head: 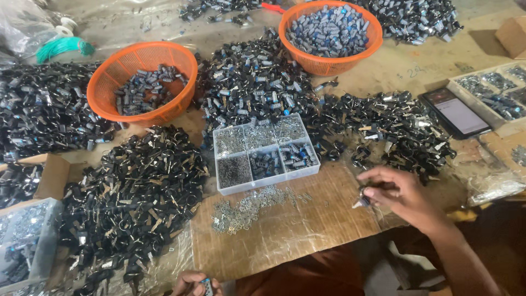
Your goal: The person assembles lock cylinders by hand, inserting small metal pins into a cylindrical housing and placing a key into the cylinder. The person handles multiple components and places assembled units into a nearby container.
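Left hand low at the frame's bottom edge, fingers closed on a small dark part. Compartment tray mid-surface. Right hand pinches a small dark piece, its tip pointing left; black parts pile lies just beyond, nearer this hand.

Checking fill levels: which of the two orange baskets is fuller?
The far orange basket, top centre-right, heaped to its rim with grey-blue cylinders. The left orange basket holds only a shallow layer.

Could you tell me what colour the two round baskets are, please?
Both baskets are orange, seen in the head view.
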